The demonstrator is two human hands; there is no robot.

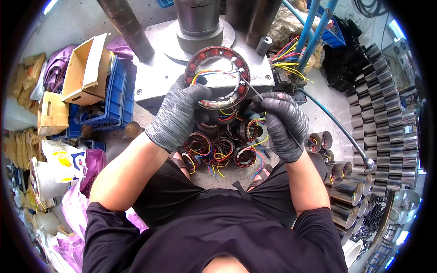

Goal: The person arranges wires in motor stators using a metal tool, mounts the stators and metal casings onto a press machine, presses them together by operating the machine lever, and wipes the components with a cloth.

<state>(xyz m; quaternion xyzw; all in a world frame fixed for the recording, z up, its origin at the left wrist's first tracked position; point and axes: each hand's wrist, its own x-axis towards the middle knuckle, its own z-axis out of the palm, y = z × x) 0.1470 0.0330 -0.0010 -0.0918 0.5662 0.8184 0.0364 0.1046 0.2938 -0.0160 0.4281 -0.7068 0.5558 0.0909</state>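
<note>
My left hand (178,113), in a grey knitted glove, grips the left rim of a motor stator (199,60). This ring has red copper windings inside, white lacing, and red, yellow and blue lead wires crossing its opening. My right hand (287,120), gloved alike, is closed around a thin metal rod (253,89). Its far end meets the right side of the ring; whether it touches the windings I cannot tell. Below my hands, between my feet, several more wound stators (223,150) with coloured leads sit on the floor.
Ahead stands a press with a pale metal base (152,68) and thick columns. A ball-ended lever (339,122) slants at right, near stacked metal cylinders (380,118). Blue crates (109,98) and a cardboard box (86,68) are at left. Coloured wires (291,57) hang beside blue pipes.
</note>
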